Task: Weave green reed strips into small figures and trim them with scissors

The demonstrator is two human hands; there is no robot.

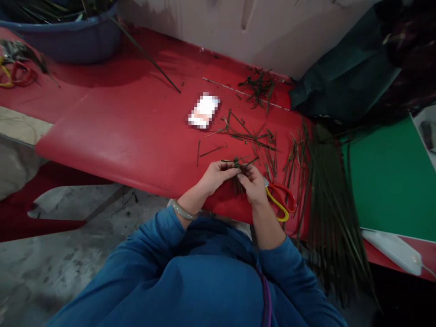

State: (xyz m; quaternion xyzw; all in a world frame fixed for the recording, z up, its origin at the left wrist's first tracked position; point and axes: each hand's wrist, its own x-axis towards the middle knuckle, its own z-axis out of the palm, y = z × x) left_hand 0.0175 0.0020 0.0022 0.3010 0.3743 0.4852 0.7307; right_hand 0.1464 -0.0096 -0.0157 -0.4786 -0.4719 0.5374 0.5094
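Close to the front edge of the red-covered table [112,118], both my hands meet around a small knotted piece of green leaf strips [236,162]. My left hand [220,175] pinches it from the left, thumb on top. From the other side my right hand [251,181] grips it, the fingertips of both hands almost touching. Strip ends stick out above and below the fingers, and the piece's middle is partly hidden. Scissors with red and yellow handles [281,200] lie just right of my right hand, their blades partly covered by it.
Cut leaf strips [252,136] lie scattered beyond my hands, with a dark heap [259,86] farther back. A lit phone [205,111] lies mid-table. Long palm leaves [327,190] hang over the right edge beside a green board [391,181]. A blue basin [78,41] and more scissors [20,75] are left.
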